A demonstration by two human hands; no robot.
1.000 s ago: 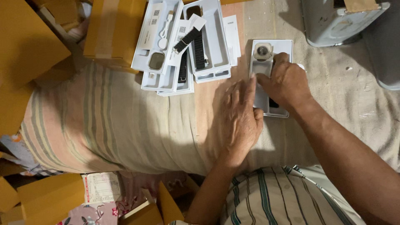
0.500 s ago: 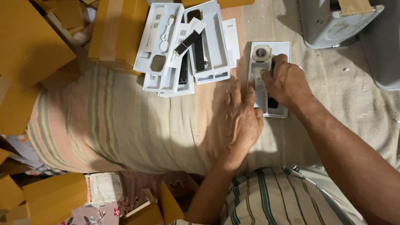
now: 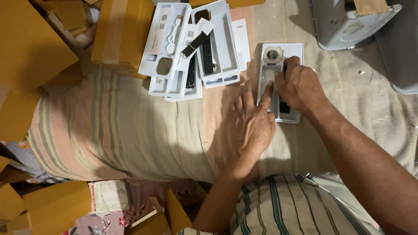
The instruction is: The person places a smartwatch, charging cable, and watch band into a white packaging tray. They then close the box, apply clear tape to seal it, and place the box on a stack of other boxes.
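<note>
Nearest the camera, at the bottom edge, sits the person's striped shirt (image 3: 287, 209), with small brown cardboard boxes (image 3: 56, 206) and a printed paper slip (image 3: 108, 196) lying off to the left. From there both forearms reach up over a striped cloth (image 3: 122, 130) spread across the work surface. Left hand (image 3: 250, 124) lies flat on the cloth, fingers spread and holding nothing, its forefinger stretched onto the near left part of a white tray (image 3: 294, 115). Right hand (image 3: 300, 87) rests on that same tray, fingers curled down against a black strap (image 3: 284, 106) lying in it — whether they actually pinch the strap cannot be told. At the tray's far end, just past the right fingertips, sits a round-faced watch body (image 3: 272, 55). Further left, well apart from both hands, several open white trays (image 3: 217, 43) overlap in a loose stack, holding black straps, a white charging cable (image 3: 173, 35) and another watch body (image 3: 164, 65). Beyond them stands a larger cardboard box (image 3: 124, 32), and at the far right — a grey plastic bin (image 3: 348, 21).
</note>
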